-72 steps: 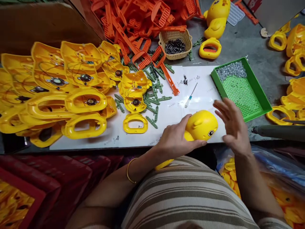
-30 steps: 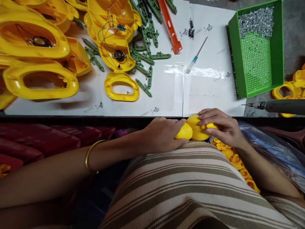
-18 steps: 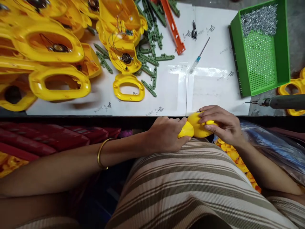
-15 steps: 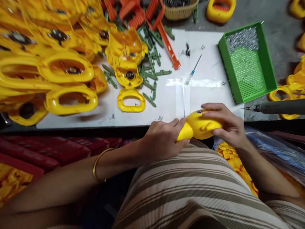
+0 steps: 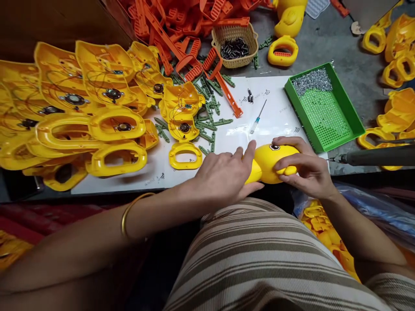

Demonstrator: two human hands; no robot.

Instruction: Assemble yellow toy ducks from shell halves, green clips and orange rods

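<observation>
Right grip (image 5: 303,166) had moved onto the yellow toy (image 5: 268,163) since the earlier frame; left grip (image 5: 223,177) also clasped it, toy between them, screwdriver (image 5: 255,123) beyond. Judged risk: slack hold could let the rounded toy slip.

Screwdriver (image 5: 257,120) lies behind toy (image 5: 268,165), left of tray (image 5: 324,119).

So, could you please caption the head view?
Left hand and right hand hold a yellow toy near a green tray.

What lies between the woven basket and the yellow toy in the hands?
In the head view: a screwdriver nearer the yellow toy, small black pieces nearer the basket.
</observation>
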